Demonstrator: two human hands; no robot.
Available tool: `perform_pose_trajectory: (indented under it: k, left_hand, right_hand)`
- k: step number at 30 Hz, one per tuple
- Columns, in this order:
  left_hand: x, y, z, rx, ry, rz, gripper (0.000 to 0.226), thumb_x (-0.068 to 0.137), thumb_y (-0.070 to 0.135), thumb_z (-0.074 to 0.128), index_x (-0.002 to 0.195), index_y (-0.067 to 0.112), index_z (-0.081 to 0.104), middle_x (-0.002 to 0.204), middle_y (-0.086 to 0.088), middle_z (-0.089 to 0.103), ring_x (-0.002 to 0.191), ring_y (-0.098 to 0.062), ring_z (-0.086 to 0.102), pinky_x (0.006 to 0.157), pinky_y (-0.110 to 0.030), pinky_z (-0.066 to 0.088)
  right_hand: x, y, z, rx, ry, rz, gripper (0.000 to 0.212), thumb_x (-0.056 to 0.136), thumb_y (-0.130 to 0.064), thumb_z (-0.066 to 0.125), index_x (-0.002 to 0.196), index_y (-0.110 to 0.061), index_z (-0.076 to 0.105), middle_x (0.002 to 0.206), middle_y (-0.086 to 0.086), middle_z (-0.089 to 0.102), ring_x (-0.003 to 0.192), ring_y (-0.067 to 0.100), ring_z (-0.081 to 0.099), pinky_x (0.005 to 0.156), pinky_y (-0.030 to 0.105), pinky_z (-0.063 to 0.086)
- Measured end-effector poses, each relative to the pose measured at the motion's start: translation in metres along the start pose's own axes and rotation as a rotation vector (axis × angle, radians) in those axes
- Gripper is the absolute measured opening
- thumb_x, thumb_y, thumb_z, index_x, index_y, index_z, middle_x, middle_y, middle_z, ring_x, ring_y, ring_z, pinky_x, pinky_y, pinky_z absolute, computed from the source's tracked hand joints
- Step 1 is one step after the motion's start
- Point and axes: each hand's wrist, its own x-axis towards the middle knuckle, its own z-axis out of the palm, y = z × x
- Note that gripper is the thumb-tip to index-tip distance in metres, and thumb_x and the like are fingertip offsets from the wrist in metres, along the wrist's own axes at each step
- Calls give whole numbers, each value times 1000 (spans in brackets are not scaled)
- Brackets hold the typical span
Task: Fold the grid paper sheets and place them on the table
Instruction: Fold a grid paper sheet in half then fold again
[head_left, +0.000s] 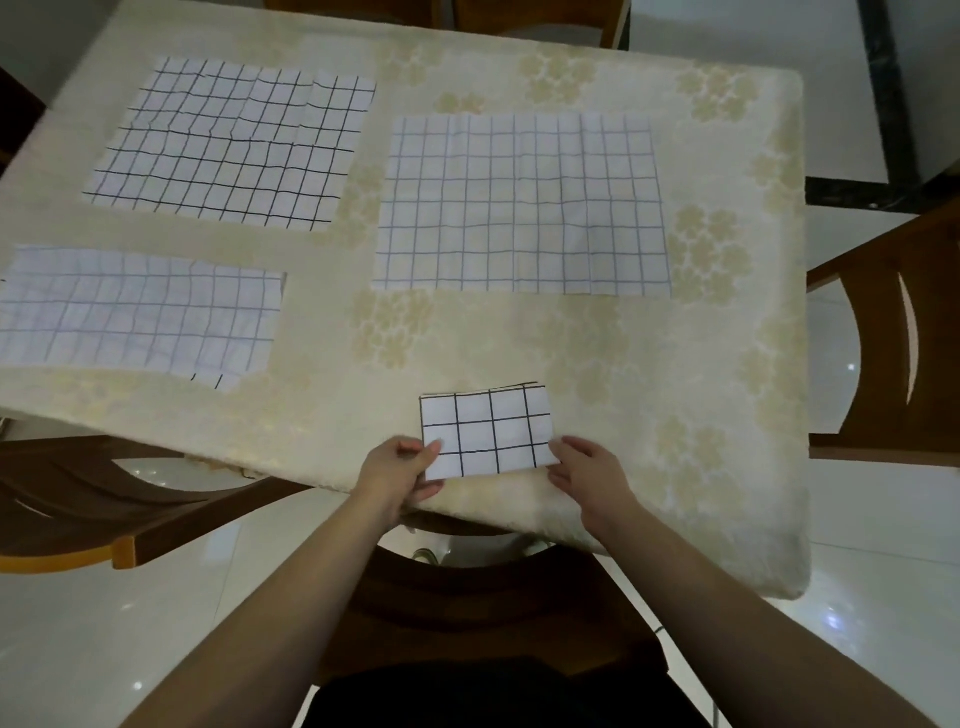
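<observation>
A folded grid paper sheet (488, 431), small and with bold black lines, lies near the table's front edge. My left hand (400, 475) pinches its lower left corner, thumb on top. My right hand (587, 478) touches its lower right corner with the fingertips. Three unfolded grid sheets lie flat farther back: a large faint-lined sheet (522, 205) in the middle right, a dark-lined sheet (234, 143) at the far left, and a creased faint-lined sheet (137, 312) at the near left.
The table (675, 389) wears a cream cloth with pale flower prints. Wooden chairs stand at the left (104, 509), at the right (904, 338) and right below me (483, 597). The floor is glossy white tile.
</observation>
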Motion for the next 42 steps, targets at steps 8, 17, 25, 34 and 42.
perform_pose_trajectory:
  k: [8,17,25,34,42]
  left_hand:
    - [-8,2,-13,275,74,216,18,87,20,73,98,7,68,89,-4,69,81,-21,64,59,-28,53]
    - [-50,16,-48,118,-163,383,14,93,9,63,106,14,66,63,1,37,59,-9,45,55,-20,41]
    - [-68,25,-86,97,-354,344,24,94,30,62,114,18,65,87,-10,56,77,-20,52,69,-31,48]
    - [-76,23,-105,298,-457,407,26,86,43,69,104,24,71,104,-3,74,101,-26,69,87,-51,57]
    - [-115,17,-70,420,-605,468,11,93,22,64,100,16,70,90,-3,76,82,-20,74,72,-35,59]
  right_hand:
    - [0,-9,14,-152,-70,-63,20,87,-16,72,107,-10,70,90,6,67,83,18,61,79,33,57]
    - [-40,-9,16,12,-240,-169,29,91,-11,65,119,-11,58,109,13,71,97,27,70,79,39,59]
    - [-104,6,26,-96,-154,-371,28,80,-35,73,101,-16,76,104,23,71,94,31,70,90,47,54]
    - [-178,61,29,136,-10,-376,22,90,-15,67,110,-6,71,104,16,74,99,33,70,88,43,56]
    - [-218,99,-8,258,183,-387,19,91,-9,64,108,-6,72,99,10,76,90,25,73,77,33,60]
